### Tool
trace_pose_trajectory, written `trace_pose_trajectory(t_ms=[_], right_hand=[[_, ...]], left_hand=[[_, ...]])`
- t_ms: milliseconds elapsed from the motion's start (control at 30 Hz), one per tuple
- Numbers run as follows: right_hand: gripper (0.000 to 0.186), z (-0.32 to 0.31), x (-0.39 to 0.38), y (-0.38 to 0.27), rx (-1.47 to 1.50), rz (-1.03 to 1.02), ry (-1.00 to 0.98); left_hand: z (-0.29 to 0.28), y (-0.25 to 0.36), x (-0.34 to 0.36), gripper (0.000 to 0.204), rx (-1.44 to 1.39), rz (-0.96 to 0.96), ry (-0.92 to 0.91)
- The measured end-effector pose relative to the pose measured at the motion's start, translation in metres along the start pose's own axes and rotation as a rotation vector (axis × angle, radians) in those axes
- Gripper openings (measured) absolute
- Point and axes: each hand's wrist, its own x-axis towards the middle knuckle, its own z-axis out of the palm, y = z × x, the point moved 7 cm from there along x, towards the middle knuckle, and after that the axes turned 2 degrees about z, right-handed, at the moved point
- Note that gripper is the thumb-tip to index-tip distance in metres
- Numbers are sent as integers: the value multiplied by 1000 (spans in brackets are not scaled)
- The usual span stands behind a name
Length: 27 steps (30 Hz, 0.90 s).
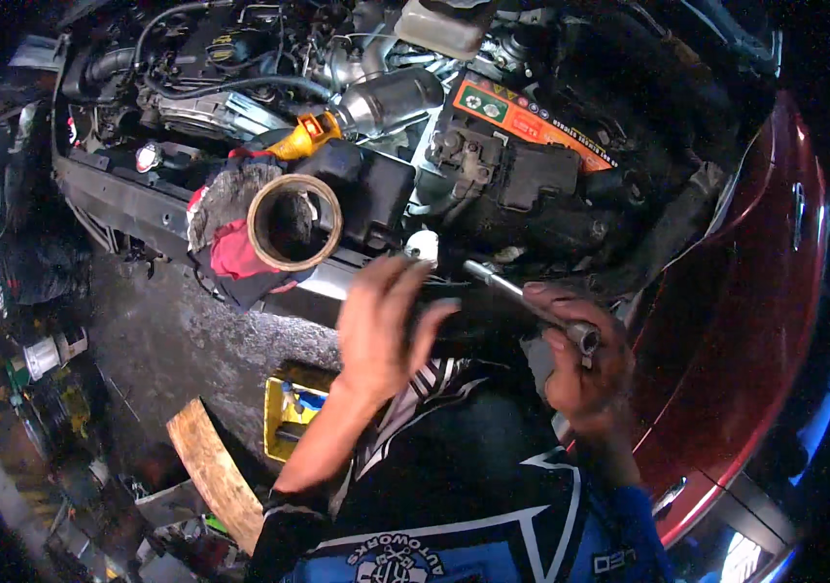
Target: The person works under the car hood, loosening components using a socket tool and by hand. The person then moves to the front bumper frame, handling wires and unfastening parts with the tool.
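Observation:
My right hand [580, 374] is closed around a chrome socket wrench [522, 299]. Its long shaft points up and left toward the engine bay, and a round hollow end [585, 339] shows at my fingers. My left hand [383, 325] holds nothing that I can see. Its fingers are apart and blurred by motion, near the front edge of the engine bay. Just beyond its fingertips is a small white part [422, 246]. To its left, a brown-rimmed ring or can [293, 264] sits on red and dark cloth [238, 251].
An orange-labelled battery [532, 121] sits in the bay beside a silver canister-shaped part [391, 100] and a yellow-orange piece [308, 134]. A red car panel [726, 321] rises on the right. On the floor are a yellow tray [272, 428] and a wooden board [211, 466].

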Motion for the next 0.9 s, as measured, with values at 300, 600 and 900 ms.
trace_pose_trajectory(t_ms=[300, 600, 900], right_hand=[[16, 50, 15, 5, 101, 104, 4], [20, 82, 21, 28, -27, 214, -34], [19, 86, 34, 28, 62, 211, -37]], left_hand=[[-4, -59, -48, 36, 13, 88, -86], [-5, -69, -49, 34, -64, 177, -124], [-3, -73, -54, 33, -76, 233, -101]])
